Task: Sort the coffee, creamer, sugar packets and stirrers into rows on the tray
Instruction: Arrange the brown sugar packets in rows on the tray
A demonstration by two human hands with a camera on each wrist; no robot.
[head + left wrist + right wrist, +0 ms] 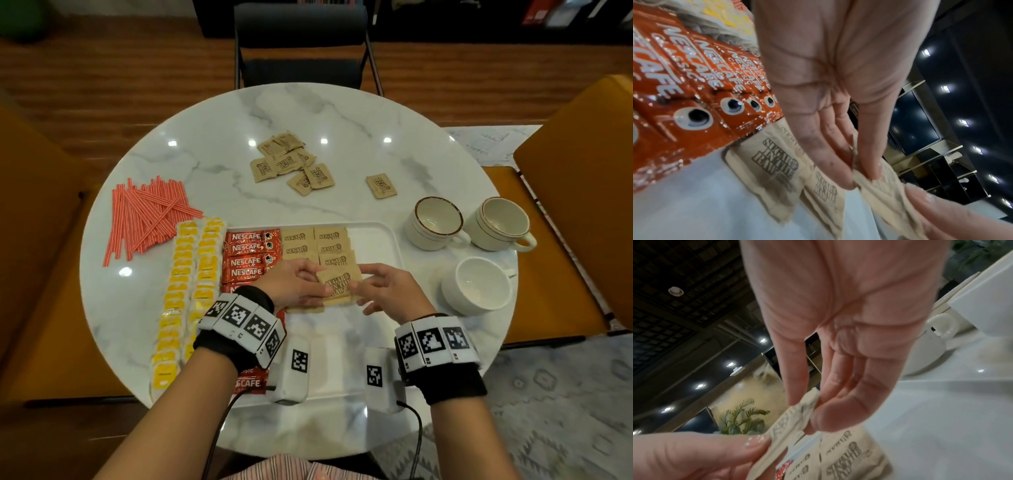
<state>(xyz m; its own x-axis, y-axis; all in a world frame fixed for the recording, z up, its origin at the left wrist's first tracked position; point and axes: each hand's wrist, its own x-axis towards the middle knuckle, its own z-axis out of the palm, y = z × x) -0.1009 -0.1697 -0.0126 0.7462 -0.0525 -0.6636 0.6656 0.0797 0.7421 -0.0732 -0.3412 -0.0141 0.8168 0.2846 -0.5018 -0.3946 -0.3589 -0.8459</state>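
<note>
Pinching one brown sugar packet btwn left hand & right hand, just above tray, prob. squaring it w/ sugar row beside Nescafé sticks.

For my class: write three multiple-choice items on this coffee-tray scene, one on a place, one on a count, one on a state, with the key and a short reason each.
1. Where do the stirrers lie?
A. on the tray
B. on the table left of the tray
C. in a cup

2. How many cups stand on the table?
A. two
B. three
C. five

3. What is the state of the hands?
A. both pinch one sugar packet
B. both empty
C. one holds a stirrer

Key: B, the red pile sits off the tray; B, three cups at right; A, left hand and right hand hold the packet.
</note>
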